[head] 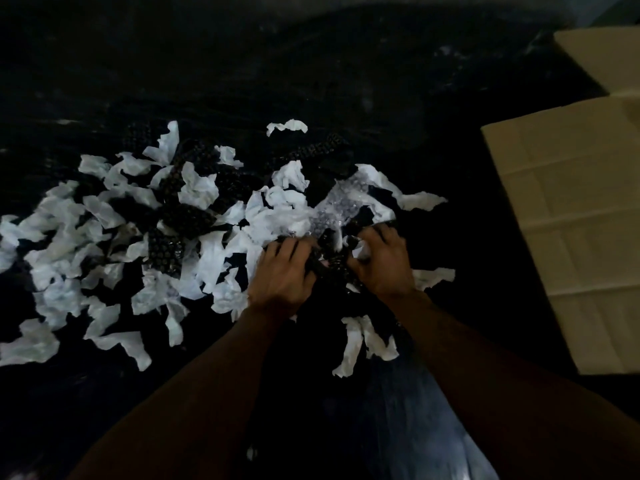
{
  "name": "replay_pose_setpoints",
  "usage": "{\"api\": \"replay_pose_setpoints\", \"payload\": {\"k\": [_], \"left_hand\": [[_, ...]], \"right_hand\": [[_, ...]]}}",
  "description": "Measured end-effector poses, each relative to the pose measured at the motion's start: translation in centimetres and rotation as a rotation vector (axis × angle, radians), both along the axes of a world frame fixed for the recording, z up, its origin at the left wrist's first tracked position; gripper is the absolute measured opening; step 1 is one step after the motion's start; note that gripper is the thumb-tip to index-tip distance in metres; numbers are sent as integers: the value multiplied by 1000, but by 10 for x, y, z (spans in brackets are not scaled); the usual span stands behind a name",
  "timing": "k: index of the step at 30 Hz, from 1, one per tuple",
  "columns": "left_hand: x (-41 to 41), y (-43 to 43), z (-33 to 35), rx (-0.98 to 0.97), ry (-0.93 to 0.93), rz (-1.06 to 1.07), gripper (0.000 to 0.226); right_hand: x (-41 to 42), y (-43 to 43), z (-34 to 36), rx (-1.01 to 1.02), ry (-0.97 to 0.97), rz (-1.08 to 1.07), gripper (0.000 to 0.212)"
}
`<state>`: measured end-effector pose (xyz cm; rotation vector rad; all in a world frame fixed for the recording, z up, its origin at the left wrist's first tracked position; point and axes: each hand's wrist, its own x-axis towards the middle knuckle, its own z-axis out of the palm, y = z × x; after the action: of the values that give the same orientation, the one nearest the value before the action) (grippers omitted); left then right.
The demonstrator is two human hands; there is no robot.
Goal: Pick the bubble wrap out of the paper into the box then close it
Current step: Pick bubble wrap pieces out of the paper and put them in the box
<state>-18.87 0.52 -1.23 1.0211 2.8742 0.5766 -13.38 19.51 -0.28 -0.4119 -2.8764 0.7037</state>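
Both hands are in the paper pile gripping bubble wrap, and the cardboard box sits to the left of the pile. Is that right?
Not quite. The head view shows the cardboard box to the right of the paper pile, not the left. The rest holds: the left hand and right hand are both in the pile gripping bubble wrap.

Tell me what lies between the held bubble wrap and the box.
Nothing upright. Left hand and right hand grip the bubble wrap; only a flat paper scrap and dark surface lie toward the cardboard box.
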Motion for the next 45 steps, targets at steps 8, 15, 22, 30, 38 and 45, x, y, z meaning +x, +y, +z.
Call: {"api": "replay_pose_setpoints", "payload": {"k": [8, 15, 22, 30, 38, 45], "left_hand": [[-13, 11, 45, 266, -137, 342, 31], [-22, 18, 104, 369, -25, 425, 30], [-5, 13, 173, 455, 16, 274, 34], [30, 4, 234, 566, 122, 192, 67], [59, 14, 279, 655, 108, 54, 74], [89, 67, 312, 728, 133, -38, 66]], "right_hand": [[-14, 19, 45, -414, 14, -209, 32], [-19, 26, 88, -623, 141, -283, 29], [-15, 29, 142, -626, 299, -87, 38], [15, 29, 215, -684, 397, 20, 71], [72, 37, 275, -518, 539, -44, 69], [128, 77, 309, -484, 587, -80, 68]]}}
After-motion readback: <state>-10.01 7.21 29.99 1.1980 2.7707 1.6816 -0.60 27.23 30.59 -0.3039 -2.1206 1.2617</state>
